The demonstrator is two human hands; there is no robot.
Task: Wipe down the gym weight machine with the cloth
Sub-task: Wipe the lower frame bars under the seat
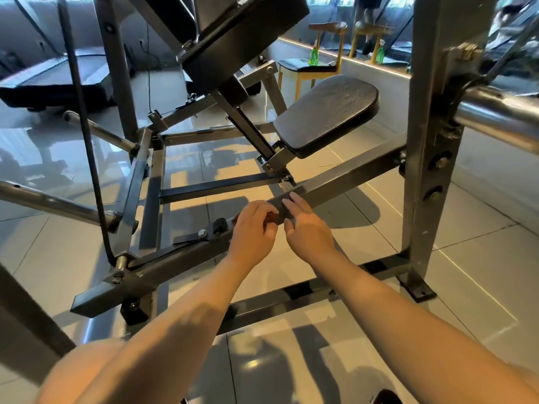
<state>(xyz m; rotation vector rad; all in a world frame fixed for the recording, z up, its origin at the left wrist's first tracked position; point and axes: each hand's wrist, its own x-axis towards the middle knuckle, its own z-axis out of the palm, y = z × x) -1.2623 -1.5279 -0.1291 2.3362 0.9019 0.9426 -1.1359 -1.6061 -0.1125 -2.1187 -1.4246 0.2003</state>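
A grey steel weight machine fills the view; its long low beam point(344, 179) runs diagonally from lower left to the right upright. My left hand point(253, 231) curls over the beam and grips a small brown cloth point(271, 219), of which only a sliver shows between the fingers. Just to its right, my right hand point(306, 225) holds the same beam, fingers over the top edge and thumb on the near face. A black padded seat point(326, 115) sits above and behind the hands.
The thick right upright point(431, 158) carries a chrome bar point(501, 118). A black cable point(87, 141) hangs at left. A treadmill point(55, 80) stands at far left, and chairs with green spray bottles point(313, 56) behind. Glossy floor tiles point(481, 258) lie below.
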